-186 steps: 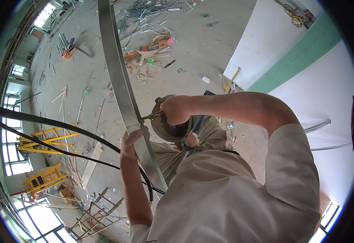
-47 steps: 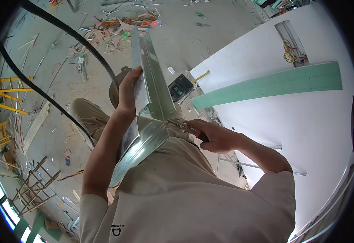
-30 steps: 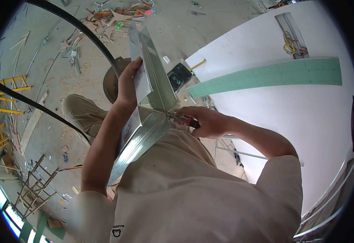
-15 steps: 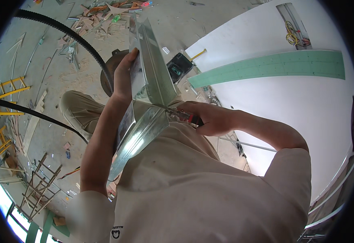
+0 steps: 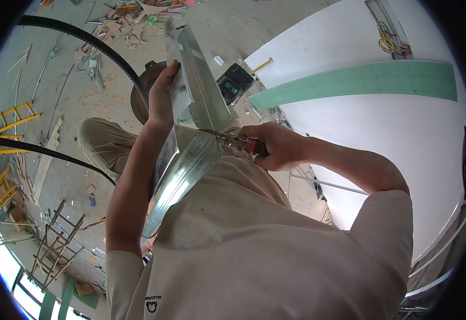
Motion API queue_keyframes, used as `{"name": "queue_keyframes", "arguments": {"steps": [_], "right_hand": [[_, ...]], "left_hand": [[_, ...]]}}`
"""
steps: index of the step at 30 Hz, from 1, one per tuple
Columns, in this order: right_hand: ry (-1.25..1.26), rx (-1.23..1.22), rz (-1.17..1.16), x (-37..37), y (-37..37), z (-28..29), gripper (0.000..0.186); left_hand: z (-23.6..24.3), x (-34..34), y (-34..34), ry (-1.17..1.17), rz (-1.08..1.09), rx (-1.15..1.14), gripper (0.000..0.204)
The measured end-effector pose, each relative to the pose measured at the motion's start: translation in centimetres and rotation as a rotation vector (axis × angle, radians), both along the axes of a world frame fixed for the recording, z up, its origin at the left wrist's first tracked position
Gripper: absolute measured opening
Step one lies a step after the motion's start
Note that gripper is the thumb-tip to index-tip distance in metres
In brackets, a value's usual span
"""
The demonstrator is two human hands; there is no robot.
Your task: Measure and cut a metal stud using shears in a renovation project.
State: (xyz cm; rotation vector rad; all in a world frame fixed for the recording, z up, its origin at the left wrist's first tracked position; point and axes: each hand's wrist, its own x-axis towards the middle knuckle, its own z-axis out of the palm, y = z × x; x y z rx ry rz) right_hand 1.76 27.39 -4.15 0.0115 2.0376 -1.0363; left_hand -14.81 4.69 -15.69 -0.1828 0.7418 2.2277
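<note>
Changed from straight, seconds ago, to sharply kinked: thin, shiny metal channel, lengthwise ridged, held before the beige shirt. Gripping its upper wall, left hand; wrapped around red-handled snips at the kink, right hand. Farther out, on concrete floor: open black case, contents dark and indistinct. Beyond, in smooth white board: narrow recess holding coiled yellow cable.

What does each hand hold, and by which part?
Left hand: the metal channel, by its upper part's left side. Right hand: the snips, by the handles.
</note>
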Motion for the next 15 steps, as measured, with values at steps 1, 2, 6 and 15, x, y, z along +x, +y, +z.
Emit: {"name": "queue_keyframes", "arguments": {"steps": [1,2,6,15], "right_hand": [[-0.002,-0.002,-0.005,0.0,0.0,-0.2,0.033],[0.011,-0.010,-0.008,0.1,0.0,-0.4,0.031],[0.047,-0.032,-0.021,0.1,-0.2,-1.0,0.025],[0.088,-0.068,-0.068,0.6,-0.3,-2.1,0.017]], "left_hand": [[-0.4,-0.1,0.0,-0.002,-0.005,-0.002,0.036],[-0.9,-0.2,-0.1,-0.006,-0.003,-0.001,0.036],[-2.3,-0.6,-0.4,-0.018,-0.001,0.000,0.038],[-3.2,-0.6,0.0,-0.009,0.017,-0.040,0.037]]}}
